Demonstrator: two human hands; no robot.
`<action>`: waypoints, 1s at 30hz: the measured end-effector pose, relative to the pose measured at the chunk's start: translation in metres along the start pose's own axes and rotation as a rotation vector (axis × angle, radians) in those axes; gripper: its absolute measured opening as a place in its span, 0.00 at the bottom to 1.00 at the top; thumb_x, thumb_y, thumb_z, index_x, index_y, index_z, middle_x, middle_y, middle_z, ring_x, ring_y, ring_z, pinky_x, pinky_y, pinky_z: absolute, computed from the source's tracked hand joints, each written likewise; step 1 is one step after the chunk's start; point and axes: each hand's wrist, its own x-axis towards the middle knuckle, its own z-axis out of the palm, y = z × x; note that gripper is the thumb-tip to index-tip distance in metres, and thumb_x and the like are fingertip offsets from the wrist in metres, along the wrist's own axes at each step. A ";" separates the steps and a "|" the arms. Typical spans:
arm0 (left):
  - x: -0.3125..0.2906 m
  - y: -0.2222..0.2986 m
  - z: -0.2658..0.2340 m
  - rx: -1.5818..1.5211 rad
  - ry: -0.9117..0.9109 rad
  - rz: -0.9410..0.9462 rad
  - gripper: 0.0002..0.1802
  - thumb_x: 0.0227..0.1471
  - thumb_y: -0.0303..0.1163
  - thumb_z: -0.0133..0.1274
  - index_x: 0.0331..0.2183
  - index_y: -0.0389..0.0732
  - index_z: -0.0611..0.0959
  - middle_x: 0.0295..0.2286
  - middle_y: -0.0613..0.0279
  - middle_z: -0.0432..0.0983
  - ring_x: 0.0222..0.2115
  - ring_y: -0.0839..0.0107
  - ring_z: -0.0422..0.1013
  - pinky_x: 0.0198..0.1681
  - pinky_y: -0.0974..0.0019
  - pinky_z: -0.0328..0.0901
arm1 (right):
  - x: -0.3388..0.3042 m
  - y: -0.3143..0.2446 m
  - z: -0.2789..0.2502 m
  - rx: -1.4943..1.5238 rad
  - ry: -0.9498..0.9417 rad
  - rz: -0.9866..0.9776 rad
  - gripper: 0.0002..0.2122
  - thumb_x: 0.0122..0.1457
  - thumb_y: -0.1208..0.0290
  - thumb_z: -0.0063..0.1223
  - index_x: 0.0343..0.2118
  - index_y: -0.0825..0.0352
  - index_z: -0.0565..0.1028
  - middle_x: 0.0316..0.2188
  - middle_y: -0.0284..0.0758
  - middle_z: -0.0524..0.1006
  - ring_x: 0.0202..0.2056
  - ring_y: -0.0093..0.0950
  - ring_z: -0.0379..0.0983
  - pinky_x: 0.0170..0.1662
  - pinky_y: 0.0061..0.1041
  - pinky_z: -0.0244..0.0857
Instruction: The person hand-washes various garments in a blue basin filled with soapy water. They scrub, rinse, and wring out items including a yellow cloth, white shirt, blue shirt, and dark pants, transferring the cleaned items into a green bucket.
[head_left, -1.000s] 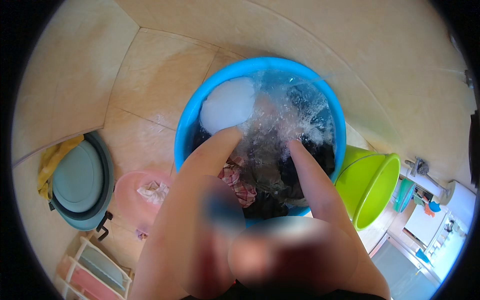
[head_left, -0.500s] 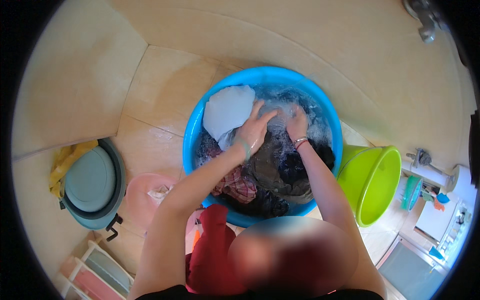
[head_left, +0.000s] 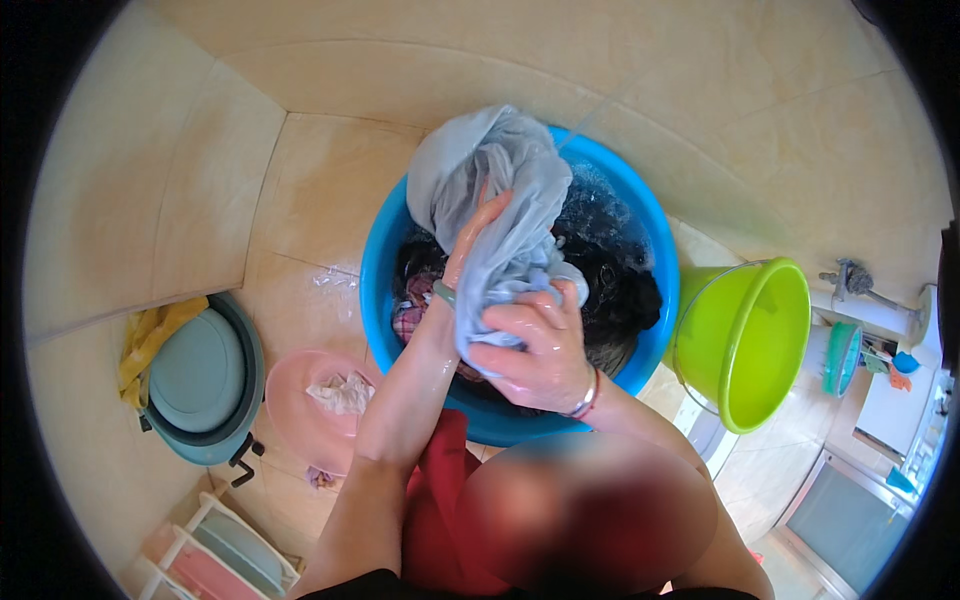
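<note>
Your hands (head_left: 545, 350) are bare, forearms (head_left: 408, 390) too; wet sheen on the left one. Left wrist: smooth pale-green bangle (head_left: 444, 292). Right wrist: silver bangle (head_left: 580, 404), thin red band (head_left: 595, 388) beside it, elbow side. You show black garment edge (head_left: 385, 584) at bottom, plus plain red fabric (head_left: 435, 515); its cut's unclear, partly blurred.

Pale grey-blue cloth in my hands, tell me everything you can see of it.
The pale grey-blue cloth looks thin and wet, bunched into folds, smoother at its upper left. It's held up over the blue tub, hiding part of the rim. The left hand lies against it, partly hidden by folds; the right hand clutches its nearer end. Its full shape can't be told.
</note>
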 end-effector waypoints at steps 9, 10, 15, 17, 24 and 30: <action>-0.014 -0.036 -0.012 -0.126 -0.170 0.099 0.18 0.58 0.30 0.48 0.51 0.39 0.72 0.44 0.60 0.73 0.43 0.71 0.71 0.49 0.67 0.67 | 0.016 0.022 0.039 -0.138 0.236 0.070 0.11 0.36 0.59 0.67 0.23 0.51 0.77 0.29 0.25 0.71 0.28 0.29 0.67 0.26 0.28 0.57; -0.012 -0.039 -0.013 -0.187 -0.206 0.104 0.18 0.58 0.30 0.48 0.50 0.39 0.72 0.43 0.61 0.73 0.43 0.71 0.71 0.49 0.67 0.67 | 0.013 0.028 0.039 -0.115 0.249 0.066 0.10 0.36 0.61 0.67 0.22 0.52 0.76 0.27 0.26 0.71 0.27 0.29 0.67 0.25 0.28 0.58; -0.012 -0.056 -0.006 -0.296 -0.141 0.210 0.17 0.57 0.28 0.48 0.49 0.38 0.73 0.42 0.61 0.73 0.42 0.72 0.71 0.49 0.68 0.67 | -0.005 0.074 0.036 0.017 0.294 0.187 0.06 0.44 0.75 0.60 0.19 0.64 0.71 0.19 0.37 0.70 0.19 0.37 0.69 0.23 0.33 0.65; -0.027 -0.051 0.026 0.069 0.336 0.182 0.19 0.53 0.26 0.53 0.48 0.36 0.73 0.41 0.64 0.73 0.40 0.74 0.71 0.46 0.72 0.66 | -0.030 0.115 0.029 -0.072 0.298 0.566 0.06 0.54 0.73 0.54 0.23 0.69 0.73 0.23 0.43 0.74 0.23 0.42 0.73 0.25 0.35 0.66; -0.003 -0.065 0.005 0.844 0.391 0.244 0.31 0.49 0.41 0.64 0.50 0.35 0.73 0.44 0.58 0.75 0.46 0.68 0.70 0.51 0.66 0.63 | -0.094 0.178 0.013 -0.179 0.288 0.917 0.19 0.56 0.53 0.55 0.45 0.60 0.75 0.39 0.44 0.75 0.41 0.43 0.73 0.39 0.42 0.68; 0.035 -0.065 -0.068 1.216 0.498 -0.098 0.39 0.46 0.54 0.61 0.49 0.32 0.76 0.44 0.50 0.77 0.43 0.59 0.73 0.50 0.64 0.65 | -0.054 0.161 0.046 -0.513 -0.449 1.045 0.27 0.54 0.44 0.51 0.49 0.62 0.71 0.39 0.44 0.75 0.43 0.46 0.73 0.40 0.44 0.70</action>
